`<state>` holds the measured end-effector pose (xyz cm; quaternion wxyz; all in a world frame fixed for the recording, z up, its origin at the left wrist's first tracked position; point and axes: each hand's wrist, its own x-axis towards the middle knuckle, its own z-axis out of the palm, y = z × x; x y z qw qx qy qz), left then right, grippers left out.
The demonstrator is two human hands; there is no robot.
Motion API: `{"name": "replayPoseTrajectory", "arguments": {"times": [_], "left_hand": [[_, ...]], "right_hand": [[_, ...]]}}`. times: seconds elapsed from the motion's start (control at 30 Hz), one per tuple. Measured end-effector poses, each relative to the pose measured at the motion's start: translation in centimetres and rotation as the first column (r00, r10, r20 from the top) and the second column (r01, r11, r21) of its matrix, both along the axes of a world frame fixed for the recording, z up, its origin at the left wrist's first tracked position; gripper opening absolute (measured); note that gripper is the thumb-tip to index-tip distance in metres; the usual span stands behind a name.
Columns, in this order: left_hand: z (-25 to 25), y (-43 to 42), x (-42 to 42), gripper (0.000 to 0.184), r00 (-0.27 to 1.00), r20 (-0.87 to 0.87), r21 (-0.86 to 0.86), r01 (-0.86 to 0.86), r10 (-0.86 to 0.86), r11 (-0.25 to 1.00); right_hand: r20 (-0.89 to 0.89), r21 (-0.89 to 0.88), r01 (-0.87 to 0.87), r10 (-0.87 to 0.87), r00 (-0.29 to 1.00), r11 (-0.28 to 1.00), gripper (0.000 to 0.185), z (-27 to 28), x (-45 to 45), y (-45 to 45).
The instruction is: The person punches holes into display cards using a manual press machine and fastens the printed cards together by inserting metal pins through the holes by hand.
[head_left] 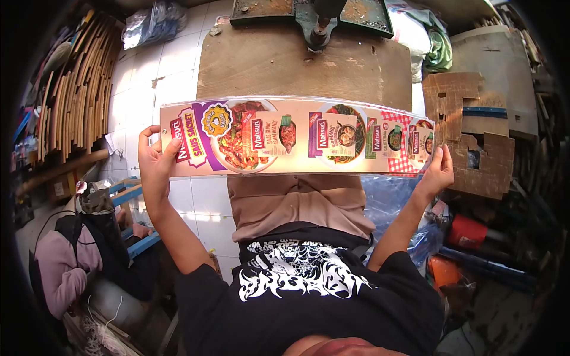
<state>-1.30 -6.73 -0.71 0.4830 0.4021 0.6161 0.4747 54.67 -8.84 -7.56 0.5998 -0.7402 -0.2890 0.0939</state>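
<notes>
Head camera: worn on the person's head; the single view, directed steeply down and slightly forward.
Black shirt: caught from above at very close range, cut off by the bottom border.
Printed panel: viewed nearly face-on, near, spanned across mid-frame.
Worktop: looked down upon, beyond the panel, toward the top.
Cardboard stack: taken in farther off, upper left.
Lens: wide; outlines bowed, corners blackened.
</notes>
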Motion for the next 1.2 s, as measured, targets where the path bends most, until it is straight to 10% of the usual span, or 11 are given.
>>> {"name": "replayPoseTrajectory", "arguments": {"times": [0.2, 0.37, 0.7, 1.2], "left_hand": [[0.9, 0.6, 1.6, 0.063, 0.99, -0.134, 0.061, -0.033, 0.041, 0.998], [2.5, 1.0, 3.7, 0.067, 0.783, -0.622, 0.009, -0.023, 0.024, 1.0], [1.2, 1.2, 3.3, 0.06, 0.769, -0.639, 0.007, -0.006, 0.009, 1.0], [0.7, 1.3, 3.2, 0.059, 0.81, -0.586, 0.022, -0.011, 0.022, 1.0]], "right_hand": [[0.162, 0.034, -0.083, 0.077, 0.984, 0.996, 0.012, 3.0, -5.3, 0.2], [0.024, -0.066, -0.569, 0.571, 0.821, 0.82, 0.034, 5.4, -10.6, 1.3], [0.399, -0.257, -0.7, 0.733, 0.551, 0.666, 0.019, 5.6, -13.9, 4.2], [0.543, -0.198, -0.724, 0.689, 0.48, 0.661, 0.021, 4.3, -13.9, 4.2]]}}
